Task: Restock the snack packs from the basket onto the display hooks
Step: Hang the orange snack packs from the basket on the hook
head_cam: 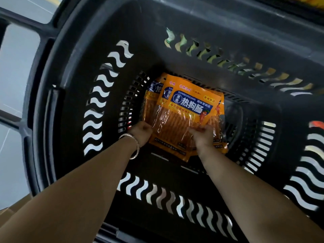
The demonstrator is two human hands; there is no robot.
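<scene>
- Two forearms point(98, 186) reach from the bottom edge down into the basket point(201, 37), the left one wearing a thin metal bracelet point(135, 146) at the wrist.
- The basket is dark plastic with wavy slots cut in its walls and straight slots low down near the bottom. A pale floor point(17, 71) shows past its left rim.
- The snack packs point(185, 109), orange with a blue label and clear windows showing long sticks, lie in a loose, fanned stack on the basket bottom towards the far wall.
- The left hand point(142, 132) sits at the stack's near-left edge, fingers curled in against the side of the packs and gripping there. The fingertips are hidden under the hand.
- The right hand point(203, 135) rests on the near-right part of the stack, fingers bent and pinching the clear film of the top pack.
- Both hands touch the near end of the packs, so the printed labels lie beyond the fingers, and the stack's bottom corners stick out between the two wrists.
</scene>
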